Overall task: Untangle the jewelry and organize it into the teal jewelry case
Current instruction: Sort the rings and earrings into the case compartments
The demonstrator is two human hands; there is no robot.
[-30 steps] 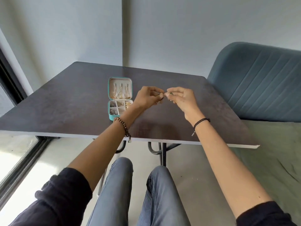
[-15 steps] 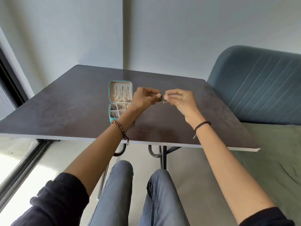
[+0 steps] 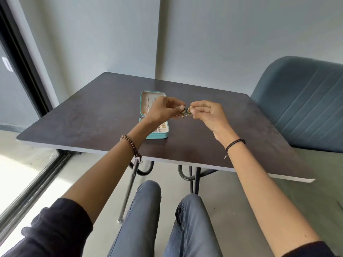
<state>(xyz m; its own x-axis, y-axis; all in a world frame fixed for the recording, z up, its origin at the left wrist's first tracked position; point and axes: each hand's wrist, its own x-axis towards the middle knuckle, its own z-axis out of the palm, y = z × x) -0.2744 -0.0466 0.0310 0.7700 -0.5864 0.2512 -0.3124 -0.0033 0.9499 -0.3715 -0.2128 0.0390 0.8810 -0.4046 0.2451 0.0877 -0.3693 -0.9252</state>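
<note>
We pinch the jewelry [image 3: 186, 111] between left hand [image 3: 163, 110] and right hand [image 3: 207, 114], each grip narrow on one end, long axis left-right above the worktop [image 3: 92, 115]; teal jewelry case [image 3: 159, 135] open, lid toward the far edge.

We have one view, from a wide-angle camera worn on the person's head. It faces forward and down, along both forearms, onto the dark table [image 3: 89, 115], whose near edge crosses the picture just below the middle. At arm's length, above the middle of the surface, the left hand [image 3: 163, 111] and the right hand [image 3: 208, 115] pinch a small jewelry piece [image 3: 186, 112] between them. The person's knees [image 3: 148, 190] fill the bottom, nearest to the lens. A window frame [image 3: 24, 58] stands at the picture's left side, and a blue chair [image 3: 300, 108] beyond the table's right edge.
</note>
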